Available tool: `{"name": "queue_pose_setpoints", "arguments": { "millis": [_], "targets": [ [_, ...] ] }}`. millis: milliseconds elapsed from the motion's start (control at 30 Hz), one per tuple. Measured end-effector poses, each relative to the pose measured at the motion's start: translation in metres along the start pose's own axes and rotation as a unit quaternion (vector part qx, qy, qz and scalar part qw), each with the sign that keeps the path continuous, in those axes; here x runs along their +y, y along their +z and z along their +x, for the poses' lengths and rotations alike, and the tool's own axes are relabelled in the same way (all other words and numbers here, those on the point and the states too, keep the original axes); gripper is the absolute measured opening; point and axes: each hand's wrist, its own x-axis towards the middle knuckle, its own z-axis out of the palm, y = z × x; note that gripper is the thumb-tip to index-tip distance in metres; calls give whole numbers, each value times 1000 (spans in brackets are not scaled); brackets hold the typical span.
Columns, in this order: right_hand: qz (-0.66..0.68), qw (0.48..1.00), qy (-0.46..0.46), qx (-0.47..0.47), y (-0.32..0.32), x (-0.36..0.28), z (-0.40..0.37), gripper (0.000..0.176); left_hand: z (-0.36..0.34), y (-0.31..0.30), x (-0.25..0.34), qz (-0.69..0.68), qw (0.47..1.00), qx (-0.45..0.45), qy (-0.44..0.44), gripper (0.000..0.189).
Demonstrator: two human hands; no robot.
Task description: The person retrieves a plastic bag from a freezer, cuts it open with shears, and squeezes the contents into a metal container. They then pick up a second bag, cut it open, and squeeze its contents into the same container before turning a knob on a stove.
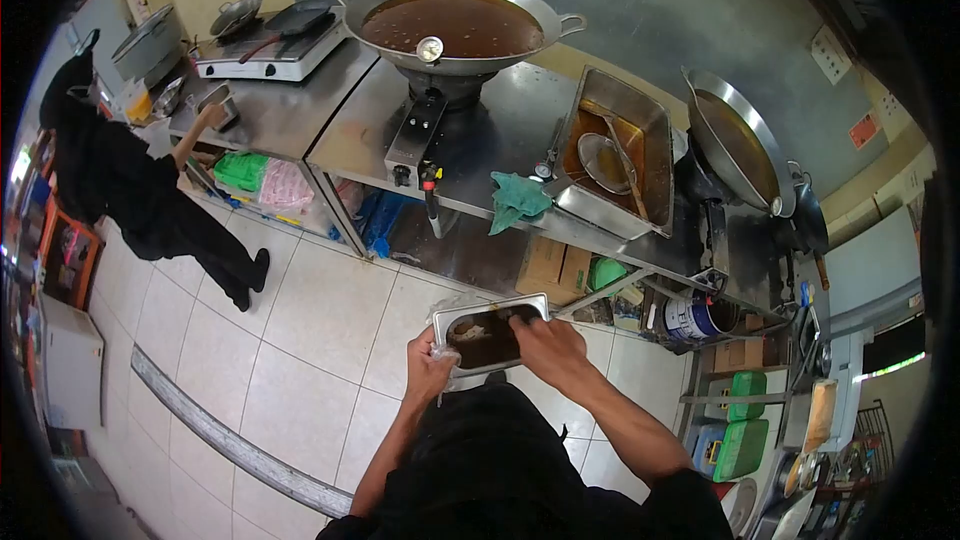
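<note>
A small rectangular steel food pan (541, 304) is held in front of my body, with dark brown contents inside and a paler patch near its left end. My left hand (428, 370) is closed around the pan's left side, where crumpled clear plastic wrap (447, 352) clings to the rim. Over the right rim, my right hand (553, 348) is closed on the pan, its fingertips reaching inside and partly hidden against the dark contents.
Ahead, a large wok (561, 38) of brown liquid stands on a burner. A deep steel tray (655, 110) holds a strainer, beside a green cloth (517, 200). Another wok (770, 140) stands at right. At left, a person in black (130, 150) holds a metal container (222, 105).
</note>
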Motion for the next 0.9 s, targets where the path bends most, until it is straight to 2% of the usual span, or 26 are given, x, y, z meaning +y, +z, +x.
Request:
{"name": "queue_pose_setpoints", "arguments": {
  "millis": [67, 167, 233, 333, 400, 533, 633, 767, 800, 900],
  "targets": [
    [16, 999, -30, 26, 10, -2, 19, 33, 11, 0, 11, -23, 1000, 1, -14, 41],
    [42, 996, -66, 37, 8, -7, 32, 29, 23, -12, -8, -32, 999, -8, 21, 43],
    [49, 995, -79, 23, -4, -5, 41, 28, 30, -16, -6, -32, 999, 2, -15, 42],
    [26, 997, -76, 19, -32, 2, 45, 26, 39, -13, -5, -32, 999, 3, -24, 42],
    [20, 999, -48, 9, -51, 3, 49, 26, 50, -3, 7, 4, 1000, 3, 4, 39],
    [73, 996, -1, 55, -45, -10, 57, 23, 64, -9, 5, -5, 1000, -20, 9, 38],
    [72, 995, -50, 46, -32, -14, 63, 23, 72, -12, 1, -30, 999, -11, 14, 36],
    [3, 995, -95, 16, -35, 1, 71, 20, 72, -21, -8, -53, 999, 11, -5, 34],
    [-25, 990, -127, 55, -45, 2, 64, 19, 72, -15, -2, -54, 998, 18, -11, 33],
    [-75, 990, -91, 83, -79, -4, 53, 20, 77, -17, 3, -50, 999, 16, -11, 35]
  ]
}}
